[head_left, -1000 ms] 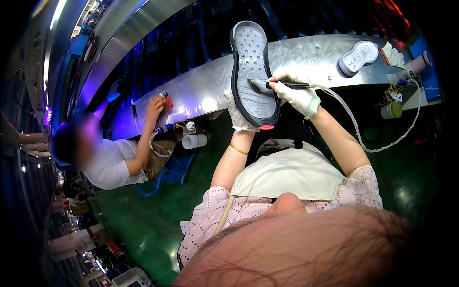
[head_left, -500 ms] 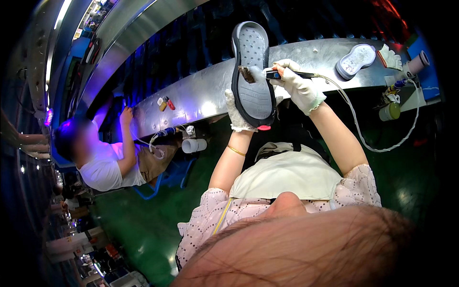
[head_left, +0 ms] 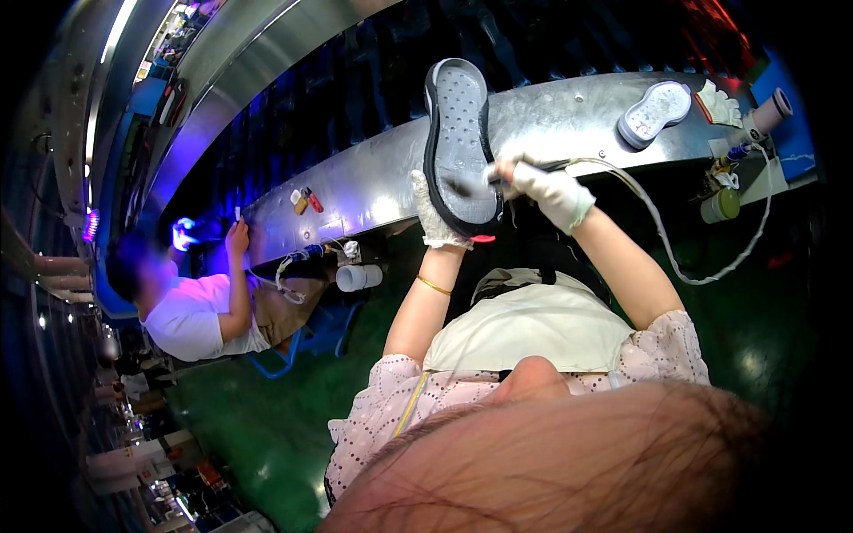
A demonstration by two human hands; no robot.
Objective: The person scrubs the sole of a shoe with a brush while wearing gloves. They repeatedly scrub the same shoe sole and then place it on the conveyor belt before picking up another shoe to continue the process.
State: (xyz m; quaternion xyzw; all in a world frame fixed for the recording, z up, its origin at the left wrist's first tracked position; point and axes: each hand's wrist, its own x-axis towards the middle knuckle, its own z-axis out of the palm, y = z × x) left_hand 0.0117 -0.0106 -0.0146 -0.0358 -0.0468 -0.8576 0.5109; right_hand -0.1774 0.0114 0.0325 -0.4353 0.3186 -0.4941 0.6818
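Left hand, white-gloved, closed around the lower edge of a shoe, holding it upright above the lap with the grey studded sole facing the camera; right hand, also gloved, fingers wrapped tight on a slim corded tool, tip touching the sole's right edge near mid-length; cable loops off to the right; metal bench runs behind the shoe; second grey sole lies flat on it, well apart; co-worker in a white shirt sits further left, one hand raised to the bench edge.
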